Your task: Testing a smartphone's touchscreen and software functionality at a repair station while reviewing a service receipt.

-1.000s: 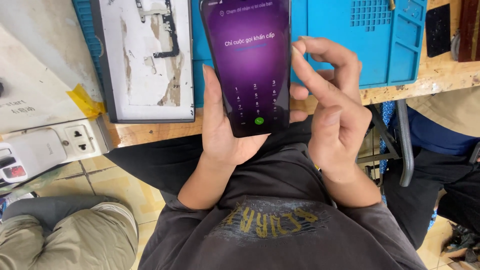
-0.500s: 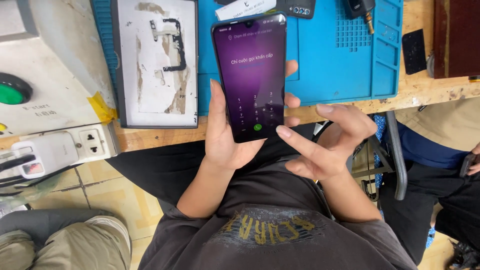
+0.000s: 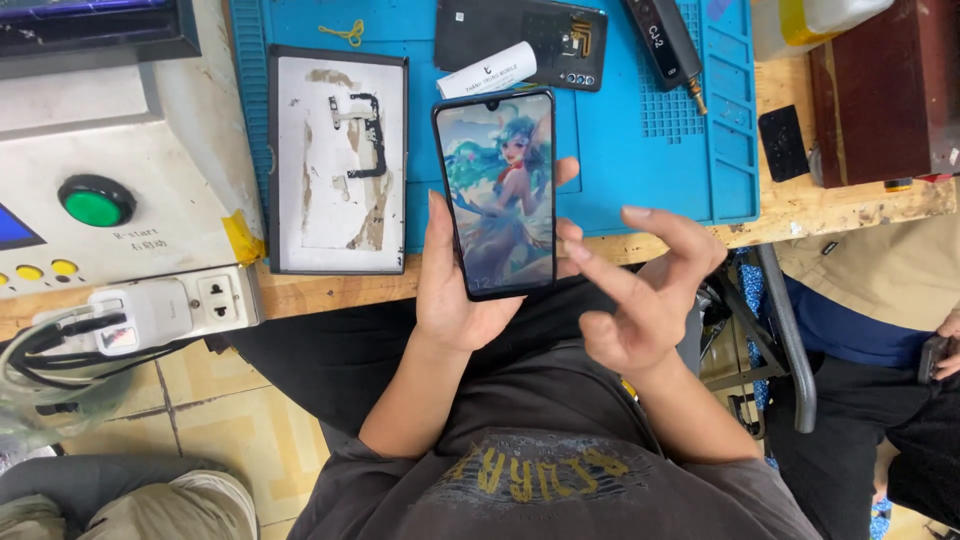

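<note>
The smartphone (image 3: pixel 497 192) stands upright over the wooden bench edge (image 3: pixel 800 215), its top overlapping the blue work mat (image 3: pixel 650 170); open room lies right of it. The left hand (image 3: pixel 455 285) is clamped around its lower half. The right hand (image 3: pixel 640 300) hovers beside it, fingers spread, forefinger pointing toward the screen's lower edge

A person seen from above wears a dark grey short-sleeved T-shirt (image 3: pixel 560 480) with worn yellowish block lettering across the chest and dark trousers (image 3: pixel 330 360), both forearms bare, with no rings, watch or gloves on the left hand (image 3: pixel 455 290) or right hand (image 3: pixel 640 300).
</note>
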